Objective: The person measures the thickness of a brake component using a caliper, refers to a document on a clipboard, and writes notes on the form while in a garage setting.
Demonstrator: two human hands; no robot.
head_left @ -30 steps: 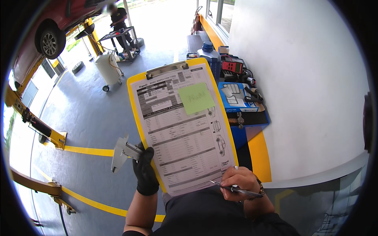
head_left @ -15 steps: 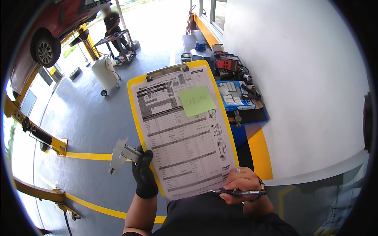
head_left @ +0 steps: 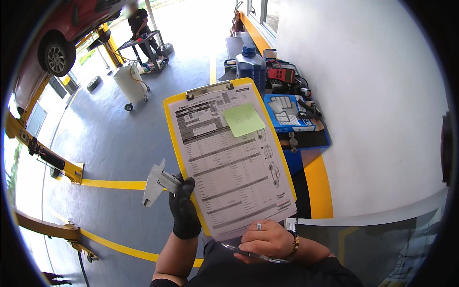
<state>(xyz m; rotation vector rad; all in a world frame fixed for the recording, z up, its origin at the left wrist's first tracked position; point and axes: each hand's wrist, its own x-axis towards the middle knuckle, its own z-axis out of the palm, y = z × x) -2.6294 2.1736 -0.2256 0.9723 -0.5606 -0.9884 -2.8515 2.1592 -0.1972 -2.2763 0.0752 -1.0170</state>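
A yellow clipboard (head_left: 170,125) is held up in front of me, its metal clip at the top pinning a printed form (head_left: 229,182). On the form's upper right sticks a green note (head_left: 244,119). My left hand (head_left: 185,210), in a black glove, grips the clipboard's lower left edge together with a caliper (head_left: 161,182), whose jaws stick out to the left. My right hand (head_left: 267,239), bare with a ring and bracelets, is closed around a dark pen (head_left: 256,253) at the form's bottom edge. The pen's tip points left, below the paper.
To the right, along the white wall, a blue cart (head_left: 306,155) carries a blue jug (head_left: 250,67), a red meter (head_left: 281,75), a blue box (head_left: 289,112) and tools. A raised red car (head_left: 67,28) is at left; another person (head_left: 138,28) stands by a trolley beyond a white tank (head_left: 130,82).
My right hand with the pen has moved left and slightly down along the form's bottom edge. The clipboard and caliper have shifted a little to the right in view.
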